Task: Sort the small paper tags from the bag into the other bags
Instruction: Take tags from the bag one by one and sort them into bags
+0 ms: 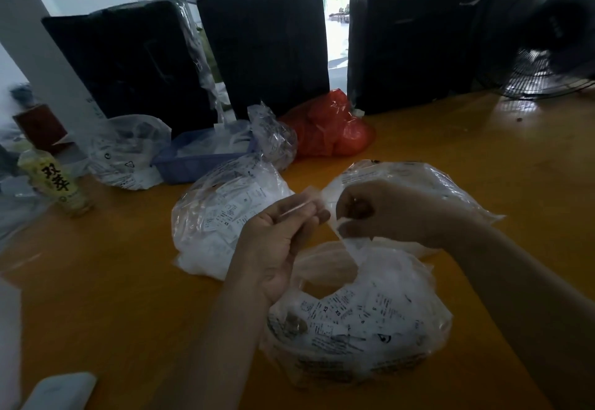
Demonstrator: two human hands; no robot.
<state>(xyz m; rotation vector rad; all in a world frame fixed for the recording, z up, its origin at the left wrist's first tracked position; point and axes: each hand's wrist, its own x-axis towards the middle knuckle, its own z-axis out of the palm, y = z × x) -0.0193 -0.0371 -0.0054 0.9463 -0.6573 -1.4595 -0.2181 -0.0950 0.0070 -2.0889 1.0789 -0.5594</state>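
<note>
My left hand [277, 242] pinches small paper tags [301, 208] above open source bag [354, 319]; right hand [380, 213] curled on more. Tags featherlight, limp, slippery; I'd nip edges, thumb against forefinger.

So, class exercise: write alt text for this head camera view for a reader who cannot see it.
Two hands, left hand and right hand, pinch small paper tags above an open clear bag of tags on an orange table. More bags lie behind.
</note>
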